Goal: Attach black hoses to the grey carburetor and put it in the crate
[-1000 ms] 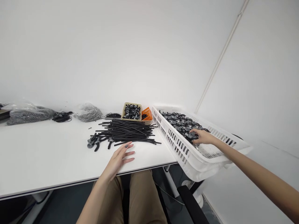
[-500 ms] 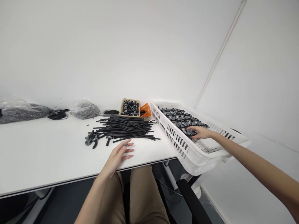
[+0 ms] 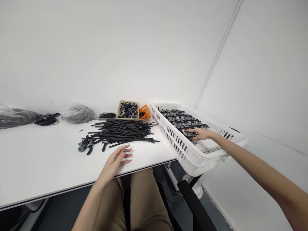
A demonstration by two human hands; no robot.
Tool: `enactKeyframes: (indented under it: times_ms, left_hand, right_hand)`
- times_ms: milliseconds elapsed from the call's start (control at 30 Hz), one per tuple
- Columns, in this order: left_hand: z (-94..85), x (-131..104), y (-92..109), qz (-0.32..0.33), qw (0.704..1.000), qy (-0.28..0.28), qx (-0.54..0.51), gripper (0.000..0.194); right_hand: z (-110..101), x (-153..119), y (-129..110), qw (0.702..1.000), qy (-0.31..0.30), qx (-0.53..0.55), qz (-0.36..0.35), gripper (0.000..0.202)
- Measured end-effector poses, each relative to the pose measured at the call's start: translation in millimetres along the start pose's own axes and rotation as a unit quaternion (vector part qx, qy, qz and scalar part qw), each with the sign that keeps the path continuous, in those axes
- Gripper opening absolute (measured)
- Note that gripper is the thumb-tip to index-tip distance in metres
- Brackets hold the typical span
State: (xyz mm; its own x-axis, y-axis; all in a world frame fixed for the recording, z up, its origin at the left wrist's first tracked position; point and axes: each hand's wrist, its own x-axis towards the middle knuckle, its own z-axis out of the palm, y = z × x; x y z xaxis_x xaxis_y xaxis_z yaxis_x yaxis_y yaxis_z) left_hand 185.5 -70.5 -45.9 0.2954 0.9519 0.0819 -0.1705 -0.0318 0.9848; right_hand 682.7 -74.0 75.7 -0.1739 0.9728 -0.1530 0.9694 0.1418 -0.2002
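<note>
My left hand (image 3: 117,160) rests at the table's front edge, fingers spread and nothing in them. Just beyond it lies a pile of thin black tubes (image 3: 122,131). Left of the pile are several loose black-and-grey hose fittings (image 3: 89,145). On the right, my right hand (image 3: 201,133) reaches into a white plastic crate (image 3: 190,159). Its thumb and index finger are around a grey-and-black hose fitting (image 3: 190,134), partly hidden by the fingers. Rows of similar fittings (image 3: 179,118) fill the crate's far left part.
Behind the tubes stand a beige basket (image 3: 118,112) of fittings, an orange basket (image 3: 147,110) and a shallow tray of black rings (image 3: 107,115). Clear bags (image 3: 78,114) of small parts and a black bundle (image 3: 47,119) line the wall. A black chair armrest (image 3: 194,205) is below the crate.
The view has turned slightly, shifting everything left. My right hand stays at the same fitting in the crate, with its ring now less visible. My left hand keeps its place on the table edge.
</note>
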Motion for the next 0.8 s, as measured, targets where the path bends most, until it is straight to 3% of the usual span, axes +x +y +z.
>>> enactKeyframes:
  times_ms: [533,800]
  left_hand:
    - [3.6,-3.8,4.0,0.008,0.999,0.001,0.04,0.064]
    - [5.3,-0.5,-0.2,0.018,0.998,0.012,0.06,0.061]
  right_hand:
    - [-0.3,-4.4,5.5,1.0,-0.022,0.018,-0.011,0.075]
    - [4.9,4.0,-7.4,1.0,0.025,-0.004,0.013,0.071]
